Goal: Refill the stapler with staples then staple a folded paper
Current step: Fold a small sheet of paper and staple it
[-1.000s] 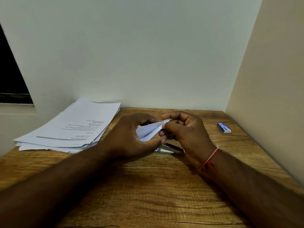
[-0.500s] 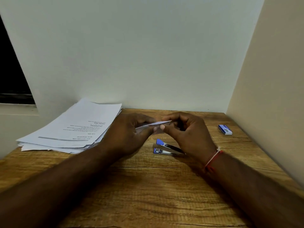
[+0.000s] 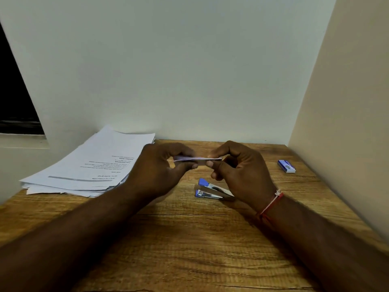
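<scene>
A small folded white paper is held flat and edge-on above the wooden desk. My left hand pinches its left end and my right hand pinches its right end. Below the paper, a blue and silver stapler lies on the desk with its jaws slightly apart, its rear part hidden behind my right wrist. A small blue staple box lies at the far right of the desk.
A thick stack of printed sheets lies at the back left of the desk. White walls close in behind and on the right. A dark window opening is at the left.
The paper has gone from a loose, half-open fold to a flat, thin fold held level. Both hands have drawn slightly apart and lifted, uncovering the stapler below.
</scene>
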`<state>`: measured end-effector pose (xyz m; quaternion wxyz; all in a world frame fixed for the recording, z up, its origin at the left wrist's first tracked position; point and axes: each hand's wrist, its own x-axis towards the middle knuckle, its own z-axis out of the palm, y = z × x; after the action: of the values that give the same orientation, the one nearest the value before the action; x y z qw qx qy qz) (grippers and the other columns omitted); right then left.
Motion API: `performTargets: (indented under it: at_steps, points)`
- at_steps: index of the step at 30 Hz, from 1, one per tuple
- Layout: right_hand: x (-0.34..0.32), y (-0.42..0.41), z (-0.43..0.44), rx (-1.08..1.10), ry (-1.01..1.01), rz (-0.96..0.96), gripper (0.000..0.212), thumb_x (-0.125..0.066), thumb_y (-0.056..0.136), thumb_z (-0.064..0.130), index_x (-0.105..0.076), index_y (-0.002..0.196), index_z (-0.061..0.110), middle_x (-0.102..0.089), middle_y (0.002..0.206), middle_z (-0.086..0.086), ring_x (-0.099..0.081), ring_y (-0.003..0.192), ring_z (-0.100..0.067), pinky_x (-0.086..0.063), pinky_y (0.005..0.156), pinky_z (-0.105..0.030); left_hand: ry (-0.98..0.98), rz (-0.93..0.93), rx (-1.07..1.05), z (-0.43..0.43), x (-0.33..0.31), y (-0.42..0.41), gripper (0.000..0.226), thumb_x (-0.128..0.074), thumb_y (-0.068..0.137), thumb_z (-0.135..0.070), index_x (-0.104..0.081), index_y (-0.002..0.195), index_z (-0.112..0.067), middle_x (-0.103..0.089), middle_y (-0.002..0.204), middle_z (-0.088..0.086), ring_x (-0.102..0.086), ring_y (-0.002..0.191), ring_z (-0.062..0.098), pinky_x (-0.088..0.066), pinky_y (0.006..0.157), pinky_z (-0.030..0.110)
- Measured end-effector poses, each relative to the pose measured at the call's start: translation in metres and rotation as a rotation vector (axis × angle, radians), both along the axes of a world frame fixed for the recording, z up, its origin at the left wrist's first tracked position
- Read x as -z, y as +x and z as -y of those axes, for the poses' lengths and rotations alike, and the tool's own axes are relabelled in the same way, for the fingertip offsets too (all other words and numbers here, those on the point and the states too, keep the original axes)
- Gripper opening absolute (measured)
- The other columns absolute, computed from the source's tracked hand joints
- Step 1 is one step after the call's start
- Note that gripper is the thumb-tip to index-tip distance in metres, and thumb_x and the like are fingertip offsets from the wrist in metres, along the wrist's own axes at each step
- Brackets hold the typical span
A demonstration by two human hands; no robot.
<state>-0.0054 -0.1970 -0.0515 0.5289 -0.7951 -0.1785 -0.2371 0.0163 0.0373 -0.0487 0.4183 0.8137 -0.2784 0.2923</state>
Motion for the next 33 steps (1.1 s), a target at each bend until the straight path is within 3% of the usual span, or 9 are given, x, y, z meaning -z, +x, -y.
performTargets:
  at_steps: [8,11,15,21,23,25,27,29,33]
  points:
    - [0.002,0.007,0.001,0.002,0.084,0.147,0.016,-0.091,0.081,-0.004,-0.084,0.092,0.005,-0.084,0.114,0.002,-0.078,0.113,-0.008,-0.062,0.098,-0.026,-0.118,0.210,0.042,-0.011,-0.001,0.007,0.024,-0.096,0.082,0.000,-0.088,0.100,-0.013,-0.086,0.105,-0.005,-0.080,0.105,0.010,-0.062,0.097,0.036]
    - [-0.003,0.007,0.000,-0.014,0.270,0.000,0.022,-0.078,0.091,-0.013,-0.083,0.105,0.004,-0.081,0.128,-0.001,-0.076,0.121,-0.011,-0.062,0.099,-0.025,-0.099,0.332,0.039,-0.014,0.000,0.010,0.029,-0.095,0.079,0.011,-0.087,0.097,-0.009,-0.085,0.108,-0.002,-0.080,0.110,0.019,-0.062,0.096,0.050]
    - [-0.014,-0.001,-0.006,-0.256,0.872,-0.428,0.027,-0.069,0.103,0.003,-0.069,0.129,-0.004,-0.078,0.125,-0.024,-0.080,0.111,-0.040,-0.069,0.089,-0.043,-0.053,0.428,-0.011,-0.016,-0.002,0.013,0.032,-0.095,0.077,0.012,-0.089,0.098,-0.011,-0.085,0.110,-0.002,-0.078,0.111,0.022,-0.059,0.095,0.055]
    - [-0.010,-0.009,-0.012,-0.326,0.847,-0.570,0.044,-0.080,0.093,-0.002,-0.067,0.135,0.003,-0.081,0.118,-0.023,-0.081,0.085,-0.028,-0.069,0.073,-0.031,0.088,0.462,0.029,-0.006,-0.003,0.007,0.024,-0.094,0.085,-0.002,-0.090,0.102,-0.019,-0.077,0.137,-0.001,-0.066,0.129,0.029,-0.054,0.102,0.050]
    - [-0.011,-0.008,-0.011,-0.304,0.838,-0.516,0.047,-0.080,0.092,-0.003,-0.065,0.136,0.003,-0.081,0.120,-0.020,-0.081,0.084,-0.027,-0.069,0.073,-0.031,0.072,0.322,-0.013,-0.003,-0.005,0.002,0.056,-0.092,0.084,0.001,-0.081,0.132,-0.027,-0.062,0.159,-0.006,-0.058,0.144,0.020,-0.051,0.114,0.039]
    - [-0.013,-0.008,-0.008,-0.266,0.795,-0.449,0.047,-0.081,0.091,-0.002,-0.065,0.134,0.005,-0.082,0.119,-0.016,-0.081,0.086,-0.027,-0.070,0.074,-0.032,-0.087,-0.106,0.117,-0.003,-0.003,-0.001,0.100,-0.089,0.082,0.005,-0.049,0.164,-0.037,-0.046,0.170,-0.013,-0.054,0.151,0.011,-0.051,0.120,0.032]
    - [-0.015,-0.007,-0.006,-0.208,0.708,-0.396,0.046,-0.083,0.090,0.001,-0.066,0.132,0.009,-0.084,0.116,-0.013,-0.082,0.088,-0.028,-0.070,0.075,-0.035,-0.352,-0.559,0.381,0.000,0.000,-0.005,0.117,-0.092,0.077,0.002,-0.033,0.171,-0.036,-0.053,0.167,-0.008,-0.059,0.149,0.014,-0.054,0.120,0.040]
    - [-0.014,-0.008,-0.007,-0.167,0.609,-0.366,0.045,-0.086,0.090,0.004,-0.068,0.131,0.011,-0.084,0.113,-0.010,-0.081,0.091,-0.029,-0.069,0.074,-0.035,-0.514,-0.791,0.499,0.007,-0.001,-0.010,0.092,-0.090,0.081,-0.011,-0.048,0.162,-0.022,-0.070,0.152,0.002,-0.071,0.138,0.027,-0.058,0.115,0.049]
    - [-0.010,-0.010,-0.009,-0.122,0.434,-0.332,0.040,-0.087,0.091,0.010,-0.072,0.127,0.013,-0.085,0.109,-0.006,-0.082,0.091,-0.025,-0.065,0.075,-0.032,-0.541,-0.770,0.387,0.018,-0.006,-0.018,0.034,-0.084,0.096,-0.013,-0.076,0.128,-0.016,-0.085,0.118,0.014,-0.084,0.105,0.031,-0.069,0.095,0.041]
